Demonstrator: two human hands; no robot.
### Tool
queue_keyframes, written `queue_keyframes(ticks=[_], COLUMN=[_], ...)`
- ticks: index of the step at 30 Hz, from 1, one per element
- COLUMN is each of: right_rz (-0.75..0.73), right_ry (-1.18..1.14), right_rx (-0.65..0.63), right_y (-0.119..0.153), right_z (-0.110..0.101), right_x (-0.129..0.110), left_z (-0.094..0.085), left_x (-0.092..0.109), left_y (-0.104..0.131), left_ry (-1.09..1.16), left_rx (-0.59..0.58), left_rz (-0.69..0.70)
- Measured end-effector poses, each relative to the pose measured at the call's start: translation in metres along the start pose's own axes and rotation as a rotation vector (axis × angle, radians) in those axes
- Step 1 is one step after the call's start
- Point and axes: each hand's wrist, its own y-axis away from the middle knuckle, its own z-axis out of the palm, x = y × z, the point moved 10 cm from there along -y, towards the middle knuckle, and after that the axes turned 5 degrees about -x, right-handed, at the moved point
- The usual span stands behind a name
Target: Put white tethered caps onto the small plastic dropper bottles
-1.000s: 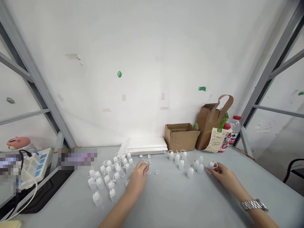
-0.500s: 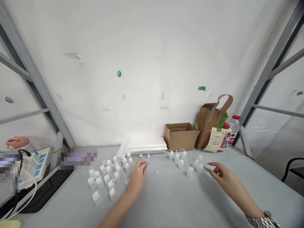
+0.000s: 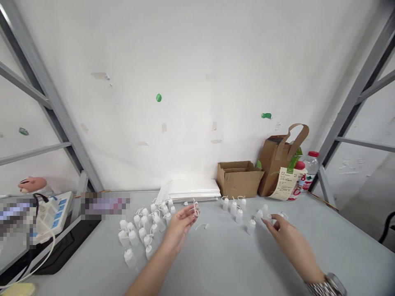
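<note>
My left hand (image 3: 180, 226) is raised over the middle of the table, its fingertips pinching a white cap with a looped strap (image 3: 196, 209). On the right, my right hand (image 3: 285, 236), with a metal watch at the wrist, has thumb and fingers closed around a small translucent plastic bottle (image 3: 269, 219), mostly hidden by the fingers. Beside it stand other uncapped bottles (image 3: 258, 214). A loose strapped cap (image 3: 206, 226) lies on the table right of my left hand. Left of that hand stand several small white bottles (image 3: 144, 222), many with strapped caps.
Several capped bottles (image 3: 239, 216) stand right of centre. Behind are a stack of white sheets (image 3: 191, 190), a cardboard box (image 3: 240, 183), a paper bag (image 3: 271, 164) and a red-capped bottle (image 3: 312, 164). A power strip (image 3: 58, 218) and black tray-like object (image 3: 68, 244) lie left.
My left hand has lifted a strapped cap off the table and turned palm-up. My right hand has moved in to the small bottles and closed on one. The view has shifted slightly.
</note>
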Motion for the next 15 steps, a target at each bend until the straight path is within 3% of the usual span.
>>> queue_keyframes(ticks=[3, 6, 11, 15], right_rz=[-0.116, -0.297, -0.406, -0.427], right_ry=[-0.195, -0.456, -0.66, -0.892], right_rx=[0.147, 0.063, -0.244, -0.499], right_y=[0.016, 0.027, 0.025, 0.025], right_z=[-0.033, -0.04, -0.006, 0.037], right_x=[-0.029, -0.073, -0.139, -0.175], left_z=[0.003, 0.007, 0.013, 0.014], left_x=[-0.009, -0.013, -0.016, -0.016], left_y=[0.002, 0.003, 0.007, 0.007], left_ry=[0.263, 0.318, 0.335, 0.326], left_rx=[-0.009, -0.036, -0.085, -0.092], left_rz=[-0.122, -0.169, -0.215, -0.212])
